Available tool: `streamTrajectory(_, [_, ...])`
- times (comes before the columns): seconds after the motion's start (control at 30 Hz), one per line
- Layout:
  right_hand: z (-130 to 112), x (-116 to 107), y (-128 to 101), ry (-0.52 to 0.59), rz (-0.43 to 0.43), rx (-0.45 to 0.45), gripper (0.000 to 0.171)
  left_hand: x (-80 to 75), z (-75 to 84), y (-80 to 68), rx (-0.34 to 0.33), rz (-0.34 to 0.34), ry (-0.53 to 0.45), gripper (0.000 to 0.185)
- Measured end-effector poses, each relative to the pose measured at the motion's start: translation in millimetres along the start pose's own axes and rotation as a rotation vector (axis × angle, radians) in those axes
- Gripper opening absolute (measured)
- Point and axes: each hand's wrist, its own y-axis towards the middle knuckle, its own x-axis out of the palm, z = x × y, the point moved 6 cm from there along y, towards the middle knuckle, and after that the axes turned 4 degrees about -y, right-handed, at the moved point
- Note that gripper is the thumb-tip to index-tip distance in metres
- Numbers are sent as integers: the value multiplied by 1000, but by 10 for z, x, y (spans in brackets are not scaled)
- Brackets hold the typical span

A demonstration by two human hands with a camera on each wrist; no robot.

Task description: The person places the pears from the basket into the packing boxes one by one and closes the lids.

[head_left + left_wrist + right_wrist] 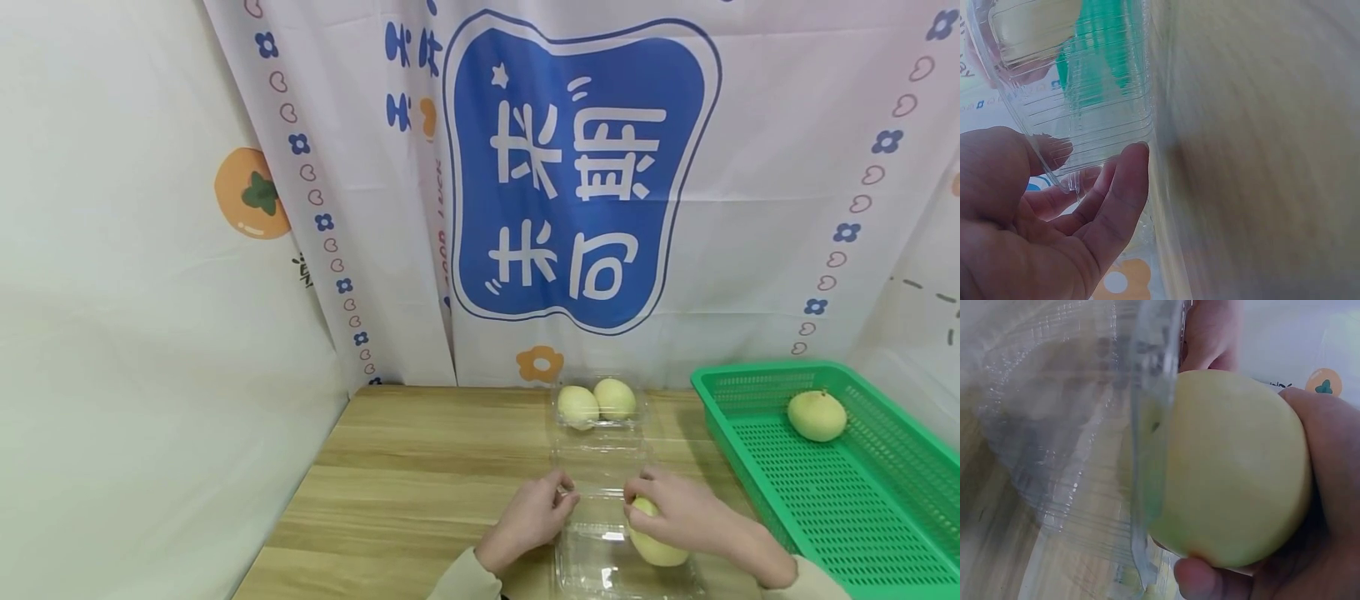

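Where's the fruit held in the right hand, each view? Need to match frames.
Head: fruit near bottom, right of centre.
Left wrist: top left, cut by the upper edge.
Right wrist: large, just right of centre.
Shared landmark: clear container, beside it in all three.

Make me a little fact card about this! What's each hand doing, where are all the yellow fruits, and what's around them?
Left hand: holds the edge of the near clear box
Right hand: holds a pale yellow fruit at the near clear box
Far clear box: has two fruits in it
Green basket: on the right, with one fruit inside
Fruits seen: four
Table: wood-grained
Behind: white cloth with a big blue sign
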Motion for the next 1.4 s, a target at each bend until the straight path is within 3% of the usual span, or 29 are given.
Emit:
streamTrajectory(0.27, [-63,99,-22,-39,-43,-48,11,4,-20,-12,-21,-9,-42,22])
streamTrajectory(0.8, [-134,246,-22,-153,-104,-122,11,29,-13,-16,-23,-15,-31,23])
streamTrajectory(1.4, [-188,391,14,-220,-222,-116,19,26,-10,-2,-17,-18,-34,21])
